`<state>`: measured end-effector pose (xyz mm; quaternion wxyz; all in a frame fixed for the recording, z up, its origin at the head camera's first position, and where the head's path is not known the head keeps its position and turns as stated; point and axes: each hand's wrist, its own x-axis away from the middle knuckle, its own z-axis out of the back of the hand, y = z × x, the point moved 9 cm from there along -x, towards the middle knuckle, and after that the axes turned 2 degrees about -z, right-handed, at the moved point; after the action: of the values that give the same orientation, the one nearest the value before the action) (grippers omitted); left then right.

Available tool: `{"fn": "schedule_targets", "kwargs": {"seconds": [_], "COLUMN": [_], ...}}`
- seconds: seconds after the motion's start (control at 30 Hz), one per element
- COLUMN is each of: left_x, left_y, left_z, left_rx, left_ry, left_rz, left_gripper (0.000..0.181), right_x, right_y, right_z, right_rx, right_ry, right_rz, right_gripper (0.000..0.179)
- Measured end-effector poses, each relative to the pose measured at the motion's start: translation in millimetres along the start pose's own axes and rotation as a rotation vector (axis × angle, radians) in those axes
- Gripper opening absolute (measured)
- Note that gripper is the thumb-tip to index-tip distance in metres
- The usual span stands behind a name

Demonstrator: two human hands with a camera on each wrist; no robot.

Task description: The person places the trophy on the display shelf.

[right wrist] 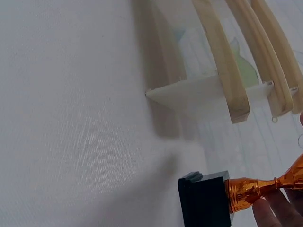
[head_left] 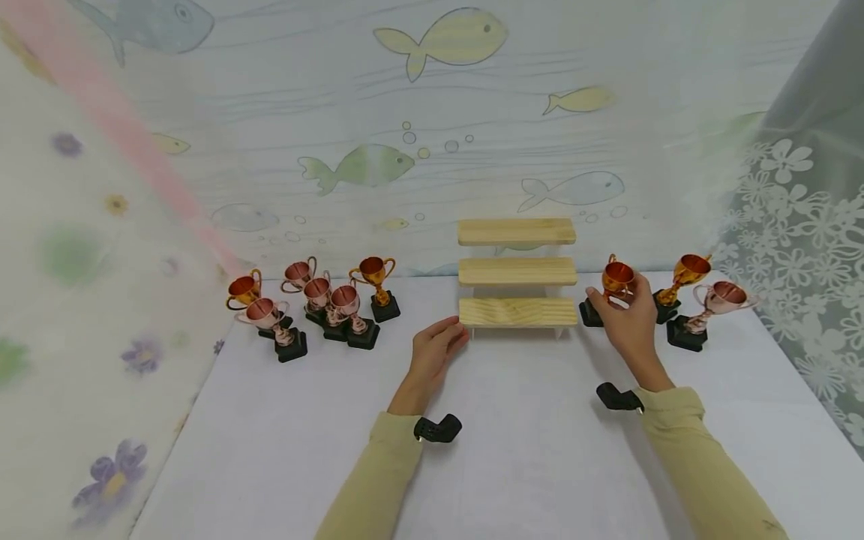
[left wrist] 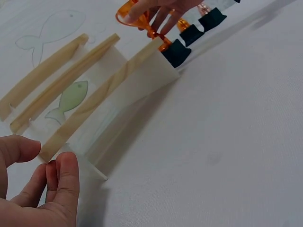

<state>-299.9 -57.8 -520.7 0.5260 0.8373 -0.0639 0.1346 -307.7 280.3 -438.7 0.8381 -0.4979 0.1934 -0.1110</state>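
A three-tier wooden display stand point(head_left: 517, 312) with pale side supports stands near the back of the white table. My left hand point(head_left: 433, 354) pinches the left end of its lowest board point(left wrist: 102, 97) between thumb and fingers. To the right of the stand, my right hand point(head_left: 628, 319) grips a gold trophy cup point(head_left: 617, 276) by its stem, under the bowl. The black base point(right wrist: 206, 201) of that trophy is tilted in the right wrist view; whether it touches the table I cannot tell. Most of the right hand falls outside the right wrist view.
Beside my right hand stand another gold trophy point(head_left: 690, 270) and a rose-gold trophy point(head_left: 724, 298). A cluster of several gold and rose-gold trophies point(head_left: 344, 301) is at the back left. Behind the table point(head_left: 513, 450) hangs a fish-patterned curtain point(head_left: 466, 135).
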Motion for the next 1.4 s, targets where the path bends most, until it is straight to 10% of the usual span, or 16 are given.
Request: {"fn": "schedule_targets", "kwargs": {"seconds": [1.07,1.4], "left_x": [-8.2,-8.8], "left_y": [-5.9,-2.4], "left_z": [-5.5,-3.3], "left_rx": [0.05,0.017], "left_ry": [0.099,0.067], "left_rz": [-0.002,-0.033], "left_gripper": [0.035,0.034], "right_x": [-4.8,10.6], "right_y": [-15.8,-51.3], "right_z": [9.2,20.0], "right_rx": [-0.107,-0.192], "right_ry": [0.111,0.109], "right_rz": [0.139,0.184], "right_gripper": [0.055,0.052]}}
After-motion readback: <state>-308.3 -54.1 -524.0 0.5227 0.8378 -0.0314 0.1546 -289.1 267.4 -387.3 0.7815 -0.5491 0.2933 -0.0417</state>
